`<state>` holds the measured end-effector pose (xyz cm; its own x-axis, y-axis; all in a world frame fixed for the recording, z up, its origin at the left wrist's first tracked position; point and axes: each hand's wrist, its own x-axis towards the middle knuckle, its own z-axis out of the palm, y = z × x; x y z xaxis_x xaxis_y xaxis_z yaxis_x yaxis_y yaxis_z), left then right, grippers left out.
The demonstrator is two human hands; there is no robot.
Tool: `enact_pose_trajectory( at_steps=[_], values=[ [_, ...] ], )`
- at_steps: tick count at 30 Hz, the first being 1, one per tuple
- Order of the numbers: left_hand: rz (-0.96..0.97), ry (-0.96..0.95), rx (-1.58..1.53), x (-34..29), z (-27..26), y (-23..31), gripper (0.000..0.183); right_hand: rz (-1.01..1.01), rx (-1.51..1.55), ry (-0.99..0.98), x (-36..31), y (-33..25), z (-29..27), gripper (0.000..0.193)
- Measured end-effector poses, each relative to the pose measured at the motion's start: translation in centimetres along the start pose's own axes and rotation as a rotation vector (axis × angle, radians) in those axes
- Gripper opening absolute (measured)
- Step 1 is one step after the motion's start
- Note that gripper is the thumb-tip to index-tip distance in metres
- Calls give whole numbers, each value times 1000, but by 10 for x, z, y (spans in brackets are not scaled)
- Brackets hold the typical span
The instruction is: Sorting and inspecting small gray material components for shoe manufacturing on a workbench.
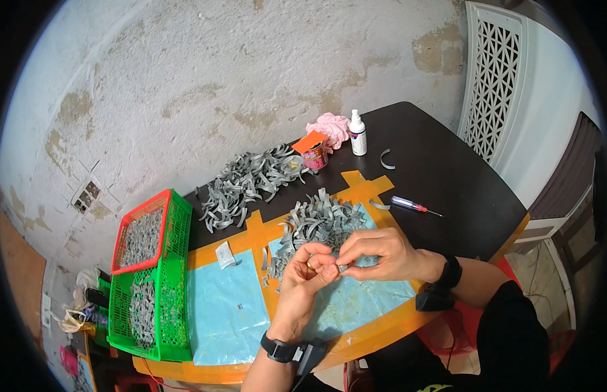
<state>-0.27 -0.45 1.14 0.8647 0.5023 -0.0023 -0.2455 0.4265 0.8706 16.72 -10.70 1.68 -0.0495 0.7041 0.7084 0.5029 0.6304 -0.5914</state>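
Observation:
My left hand and my right hand meet over the near part of the table, fingertips pinched together. Between them shows a small grey piece, mostly covered by the fingers, so its exact kind is hidden. Just beyond the hands lies a heap of curved grey strips, with a few loose bits by my left hand. A blue plastic sheet, taped down with orange tape, lies under the hands.
A larger pile of grey strips lies against the wall. Green and red baskets of grey pieces stand at left. A screwdriver, a white spray bottle, a can and a pink cloth are on the dark table.

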Motion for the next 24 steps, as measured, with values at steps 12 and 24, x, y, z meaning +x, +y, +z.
enact_pose_trajectory(
  at_steps=[12, 24],
  values=[
    [92, 71, 253, 2, 4, 2, 30, -5, -89, 12, -1, 9, 1, 19],
    [65, 82, 176, 3, 3, -5, 18, 69, 30, -29, -2, 5, -2, 18]
  ],
)
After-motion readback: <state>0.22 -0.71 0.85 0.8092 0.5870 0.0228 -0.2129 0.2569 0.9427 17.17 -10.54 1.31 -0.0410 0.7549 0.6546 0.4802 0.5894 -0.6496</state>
